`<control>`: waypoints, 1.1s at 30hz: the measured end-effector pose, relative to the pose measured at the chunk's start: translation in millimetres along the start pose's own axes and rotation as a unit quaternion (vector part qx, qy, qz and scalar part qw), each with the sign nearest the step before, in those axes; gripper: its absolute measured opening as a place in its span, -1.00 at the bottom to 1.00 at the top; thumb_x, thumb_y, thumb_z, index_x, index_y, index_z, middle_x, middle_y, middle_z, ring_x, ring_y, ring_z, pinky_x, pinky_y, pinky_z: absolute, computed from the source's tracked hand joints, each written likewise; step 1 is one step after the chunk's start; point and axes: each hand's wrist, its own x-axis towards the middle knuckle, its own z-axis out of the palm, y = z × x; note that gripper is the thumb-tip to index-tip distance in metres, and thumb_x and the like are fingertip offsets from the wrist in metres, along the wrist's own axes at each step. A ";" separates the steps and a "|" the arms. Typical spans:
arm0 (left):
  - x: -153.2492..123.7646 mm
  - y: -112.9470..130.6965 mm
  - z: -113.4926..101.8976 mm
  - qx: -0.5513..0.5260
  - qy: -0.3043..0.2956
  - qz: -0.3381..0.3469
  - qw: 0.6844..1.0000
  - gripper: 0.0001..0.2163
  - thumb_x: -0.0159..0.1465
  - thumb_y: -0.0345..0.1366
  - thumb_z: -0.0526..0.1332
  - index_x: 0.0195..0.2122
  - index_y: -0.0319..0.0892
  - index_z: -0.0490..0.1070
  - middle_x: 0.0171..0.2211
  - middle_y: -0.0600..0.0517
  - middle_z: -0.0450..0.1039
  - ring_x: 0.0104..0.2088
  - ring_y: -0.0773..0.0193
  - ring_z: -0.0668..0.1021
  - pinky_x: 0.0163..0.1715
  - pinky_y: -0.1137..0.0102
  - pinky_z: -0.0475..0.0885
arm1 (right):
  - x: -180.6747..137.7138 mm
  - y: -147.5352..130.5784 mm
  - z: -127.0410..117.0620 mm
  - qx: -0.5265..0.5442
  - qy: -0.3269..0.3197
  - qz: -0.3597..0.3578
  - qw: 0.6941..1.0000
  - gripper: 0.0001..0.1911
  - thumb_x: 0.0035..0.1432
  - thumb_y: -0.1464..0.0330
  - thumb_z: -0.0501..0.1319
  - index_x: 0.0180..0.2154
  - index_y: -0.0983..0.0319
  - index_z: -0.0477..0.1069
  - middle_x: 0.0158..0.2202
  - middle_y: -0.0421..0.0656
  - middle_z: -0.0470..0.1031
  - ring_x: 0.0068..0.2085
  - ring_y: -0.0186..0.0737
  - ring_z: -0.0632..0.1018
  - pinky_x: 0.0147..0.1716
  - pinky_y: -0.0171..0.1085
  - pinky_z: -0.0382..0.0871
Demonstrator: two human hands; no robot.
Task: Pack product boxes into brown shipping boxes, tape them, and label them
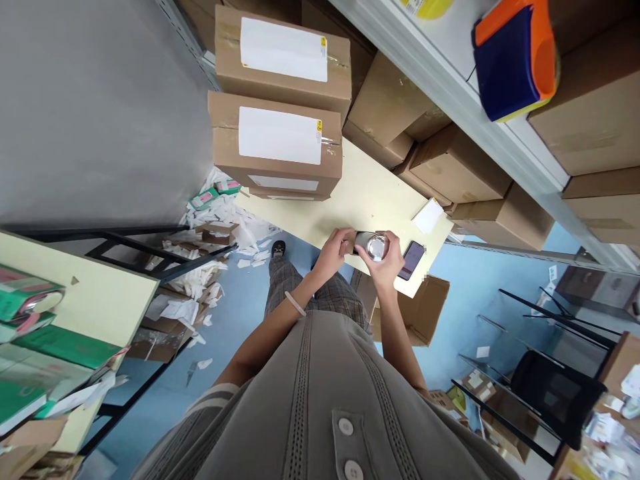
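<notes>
Over the pale yellow table, my two hands are close together around a small metal can (376, 247). Its shiny round end faces up and its grey side shows to the left. My right hand (387, 265) is closed round the shiny end. At the other end, my left hand (336, 252) has its fingers bent and closed on a brownish part of the can; whether that is a label or a separate piece, I cannot tell. A phone (412, 259) with a lit screen lies just right of my right hand. Beyond it rests a white card (428, 216).
Taped cardboard boxes (280, 137) with white labels stand at the table's far left. More boxes (463, 160) line the back beneath a metal shelf (467, 87). An open carton (425, 310) sits below the table's right end. Paper scraps (220, 217) litter the floor at left.
</notes>
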 end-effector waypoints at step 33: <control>-0.8 -10.2 7.2 -0.011 0.005 -0.031 0.999 -0.72 0.43 -0.22 0.00 0.08 -0.17 0.33 0.00 -0.15 0.44 -0.02 0.16 0.51 -0.03 0.32 0.41 | -15.0 60.0 22.0 0.269 -0.197 0.112 0.936 -0.29 0.17 0.01 0.27 0.27 0.03 0.14 0.27 -0.01 0.16 0.19 -0.02 0.36 0.11 -0.03 0.38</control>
